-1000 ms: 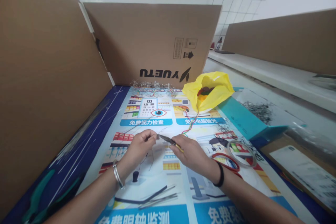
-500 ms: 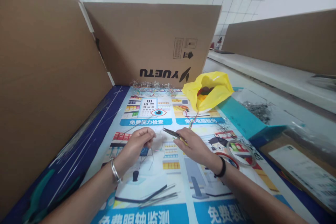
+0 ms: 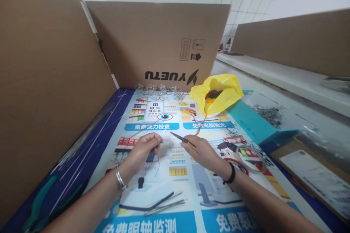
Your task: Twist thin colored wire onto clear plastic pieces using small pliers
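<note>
My left hand point(image 3: 150, 145) is closed in a pinch on a thin wire point(image 3: 158, 165). One end of it rises just above the fingertips, and a dark bent length hangs below them. Wrapped in my right hand point(image 3: 201, 149) is a pair of pliers point(image 3: 178, 137) with slim pointed jaws and yellow handles. Its tip points left toward the pinched wire, a small gap apart from my left fingers. Beneath both hands lies a printed poster sheet point(image 3: 177, 189). Several straight wire pieces point(image 3: 165, 205) rest on it near the front.
A cardboard panel point(image 3: 153, 40) stands behind, another point(image 3: 49, 80) at left. At the back are tangled wires point(image 3: 161, 93) and a yellow bag point(image 3: 218, 93) with coloured contents. Right lie a tape roll point(image 3: 264, 165), a teal box point(image 3: 251, 122) and a parcel point(image 3: 314, 174). Green-handled pliers point(image 3: 41, 204) lie front left.
The pliers have turned slightly in my right hand, and their jaws look narrower. A short wire end now shows above my left fingertips. Both hands stay nearly in place.
</note>
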`<move>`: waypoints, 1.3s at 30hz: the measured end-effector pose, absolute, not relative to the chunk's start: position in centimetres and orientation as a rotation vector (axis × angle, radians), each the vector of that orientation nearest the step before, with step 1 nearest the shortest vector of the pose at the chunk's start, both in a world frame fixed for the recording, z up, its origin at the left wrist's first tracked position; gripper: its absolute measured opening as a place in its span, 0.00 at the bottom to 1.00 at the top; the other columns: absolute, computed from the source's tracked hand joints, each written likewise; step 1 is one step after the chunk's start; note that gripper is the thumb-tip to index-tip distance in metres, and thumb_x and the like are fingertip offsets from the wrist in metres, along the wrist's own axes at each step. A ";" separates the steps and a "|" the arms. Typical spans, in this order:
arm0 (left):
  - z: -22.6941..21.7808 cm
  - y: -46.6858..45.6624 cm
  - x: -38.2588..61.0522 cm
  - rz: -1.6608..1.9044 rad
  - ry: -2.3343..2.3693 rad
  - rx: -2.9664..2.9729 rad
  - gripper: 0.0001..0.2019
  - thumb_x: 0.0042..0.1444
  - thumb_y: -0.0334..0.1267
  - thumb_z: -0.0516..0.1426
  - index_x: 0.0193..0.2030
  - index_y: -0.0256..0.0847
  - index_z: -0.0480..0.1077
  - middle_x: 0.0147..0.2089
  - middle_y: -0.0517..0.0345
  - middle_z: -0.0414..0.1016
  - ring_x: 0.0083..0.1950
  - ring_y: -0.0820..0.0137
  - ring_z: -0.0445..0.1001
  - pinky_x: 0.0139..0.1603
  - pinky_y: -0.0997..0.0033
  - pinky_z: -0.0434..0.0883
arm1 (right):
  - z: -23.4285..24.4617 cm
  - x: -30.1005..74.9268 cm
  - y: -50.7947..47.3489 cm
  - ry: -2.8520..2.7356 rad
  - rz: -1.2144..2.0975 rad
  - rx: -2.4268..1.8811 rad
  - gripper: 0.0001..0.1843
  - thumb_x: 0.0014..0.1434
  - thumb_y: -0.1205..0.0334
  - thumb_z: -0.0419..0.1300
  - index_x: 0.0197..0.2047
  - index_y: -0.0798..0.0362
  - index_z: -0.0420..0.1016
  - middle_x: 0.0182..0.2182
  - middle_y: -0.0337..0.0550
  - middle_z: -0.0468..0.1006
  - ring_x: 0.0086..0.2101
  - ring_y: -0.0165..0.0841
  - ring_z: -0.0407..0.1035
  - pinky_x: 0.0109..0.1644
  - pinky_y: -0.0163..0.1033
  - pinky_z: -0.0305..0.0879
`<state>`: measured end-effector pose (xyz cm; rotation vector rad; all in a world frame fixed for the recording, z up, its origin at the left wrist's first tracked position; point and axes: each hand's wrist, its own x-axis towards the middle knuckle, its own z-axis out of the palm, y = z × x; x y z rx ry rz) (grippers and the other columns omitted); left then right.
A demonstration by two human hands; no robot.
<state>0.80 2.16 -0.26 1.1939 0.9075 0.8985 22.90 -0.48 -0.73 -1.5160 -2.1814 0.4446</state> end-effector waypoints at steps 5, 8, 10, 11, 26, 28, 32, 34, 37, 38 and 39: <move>-1.0 2.1 1.2 0.952 0.937 1.080 0.11 0.52 0.44 0.57 0.27 0.37 0.68 0.23 0.63 0.65 0.24 0.78 0.63 0.27 0.77 0.61 | -0.7 22.7 -0.7 -2.195 0.326 -1.642 0.12 0.63 0.55 0.47 0.35 0.52 0.67 0.30 0.41 0.73 0.31 0.32 0.67 0.33 0.34 0.57; -1.3 2.0 1.5 1.027 0.973 1.018 0.11 0.51 0.44 0.59 0.28 0.37 0.68 0.27 0.62 0.66 0.25 0.78 0.64 0.28 0.77 0.63 | -0.6 22.5 -0.9 -2.210 0.267 -1.672 0.12 0.63 0.55 0.48 0.37 0.52 0.68 0.32 0.43 0.73 0.33 0.33 0.68 0.35 0.34 0.57; -1.3 2.0 1.7 1.092 1.011 0.990 0.11 0.50 0.44 0.59 0.29 0.37 0.68 0.29 0.61 0.67 0.26 0.78 0.64 0.29 0.76 0.64 | -0.5 22.3 -1.0 -2.221 0.263 -1.677 0.12 0.63 0.55 0.48 0.37 0.53 0.68 0.32 0.43 0.74 0.34 0.33 0.68 0.35 0.33 0.57; -1.3 2.0 1.7 1.121 1.027 0.981 0.11 0.49 0.45 0.60 0.30 0.37 0.69 0.29 0.61 0.67 0.26 0.77 0.65 0.29 0.75 0.65 | -0.5 22.3 -1.1 -2.224 0.269 -1.675 0.12 0.63 0.55 0.48 0.37 0.52 0.68 0.32 0.43 0.73 0.34 0.33 0.68 0.35 0.33 0.57; -1.1 2.0 1.5 0.946 1.003 1.099 0.07 0.49 0.40 0.59 0.34 0.40 0.71 0.26 0.62 0.68 0.26 0.76 0.64 0.29 0.76 0.62 | 0.0 22.5 -1.0 -2.137 0.377 -1.587 0.13 0.63 0.55 0.46 0.35 0.52 0.67 0.32 0.41 0.73 0.33 0.32 0.67 0.36 0.34 0.59; -1.0 2.1 1.4 0.939 1.017 1.109 0.07 0.49 0.40 0.59 0.34 0.40 0.71 0.26 0.63 0.68 0.26 0.76 0.64 0.29 0.76 0.61 | 0.1 22.5 -1.0 -2.137 0.369 -1.583 0.13 0.63 0.55 0.47 0.36 0.52 0.67 0.33 0.41 0.73 0.33 0.32 0.67 0.37 0.35 0.60; -0.7 2.2 1.2 0.916 1.064 1.124 0.10 0.48 0.41 0.60 0.37 0.40 0.72 0.31 0.59 0.71 0.29 0.74 0.68 0.32 0.74 0.64 | 0.2 22.6 -1.1 -2.149 0.353 -1.585 0.13 0.63 0.55 0.46 0.36 0.52 0.67 0.32 0.41 0.73 0.33 0.33 0.68 0.36 0.35 0.60; -0.5 2.2 1.1 0.893 1.060 1.130 0.14 0.49 0.42 0.59 0.42 0.40 0.71 0.34 0.57 0.73 0.33 0.71 0.71 0.35 0.72 0.65 | 0.3 22.5 -1.1 -2.153 0.353 -1.587 0.13 0.63 0.55 0.46 0.37 0.52 0.68 0.33 0.42 0.73 0.33 0.33 0.68 0.36 0.35 0.60; -0.3 2.2 1.0 0.869 1.032 1.144 0.18 0.50 0.43 0.59 0.47 0.42 0.69 0.37 0.55 0.73 0.36 0.68 0.72 0.36 0.70 0.66 | 0.2 22.5 -1.2 -2.149 0.352 -1.584 0.13 0.63 0.55 0.46 0.38 0.52 0.68 0.34 0.43 0.74 0.34 0.33 0.68 0.37 0.36 0.61; -0.2 2.1 1.0 0.862 1.021 1.152 0.18 0.50 0.43 0.59 0.48 0.42 0.69 0.39 0.55 0.73 0.36 0.69 0.73 0.36 0.70 0.66 | 0.2 22.5 -1.2 -2.150 0.350 -1.582 0.13 0.63 0.55 0.46 0.38 0.52 0.68 0.34 0.43 0.74 0.34 0.33 0.68 0.38 0.36 0.61; -0.1 2.2 0.9 0.860 1.014 1.160 0.18 0.50 0.43 0.59 0.48 0.43 0.68 0.40 0.55 0.73 0.36 0.69 0.72 0.36 0.71 0.66 | 0.2 22.5 -1.2 -2.154 0.348 -1.579 0.13 0.63 0.55 0.47 0.39 0.52 0.68 0.34 0.43 0.74 0.35 0.33 0.68 0.38 0.36 0.61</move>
